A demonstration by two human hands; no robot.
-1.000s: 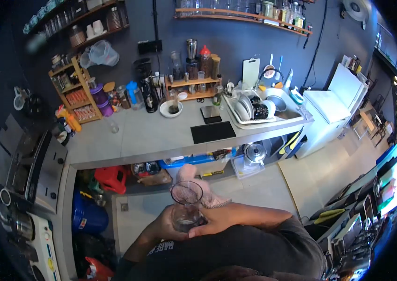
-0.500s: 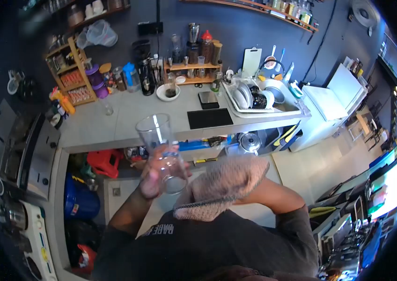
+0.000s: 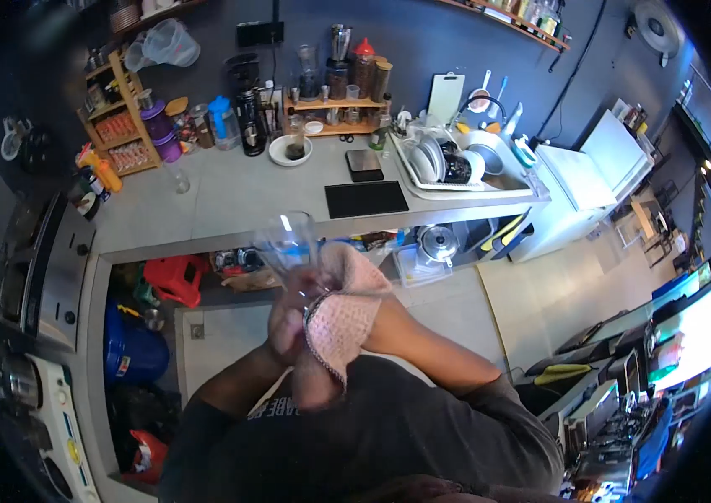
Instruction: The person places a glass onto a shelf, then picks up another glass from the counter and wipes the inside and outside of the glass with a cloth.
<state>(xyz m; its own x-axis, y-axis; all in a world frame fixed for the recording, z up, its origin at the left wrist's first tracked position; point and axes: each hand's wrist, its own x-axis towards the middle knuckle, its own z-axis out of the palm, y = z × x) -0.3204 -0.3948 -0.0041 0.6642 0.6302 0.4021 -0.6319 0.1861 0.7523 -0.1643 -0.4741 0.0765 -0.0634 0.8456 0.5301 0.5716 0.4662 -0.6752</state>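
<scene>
In front of my chest, my left hand (image 3: 287,323) grips a clear glass carafe (image 3: 284,236) around its narrow waist, the flared mouth pointing up. A pink cloth (image 3: 345,323) with a dark edge is in my right hand, pressed against the carafe's right side and hanging over its lower part. The cloth hides the fingers of that hand; the right forearm (image 3: 435,345) shows coming in from the right. Both hands are in the air on my side of the counter (image 3: 230,197).
A black mat (image 3: 365,199) and a small scale (image 3: 364,165) lie on the counter ahead. Behind them stand a white bowl (image 3: 290,151) and a coffee grinder (image 3: 250,121). To the right, a dish rack (image 3: 422,178) with plates adjoins the sink (image 3: 506,180). A red stool (image 3: 175,279) sits underneath.
My right hand has brought the cloth left, from beside the carafe onto it. The carafe's lower part, visible before, is now covered. The view has shifted slightly.
</scene>
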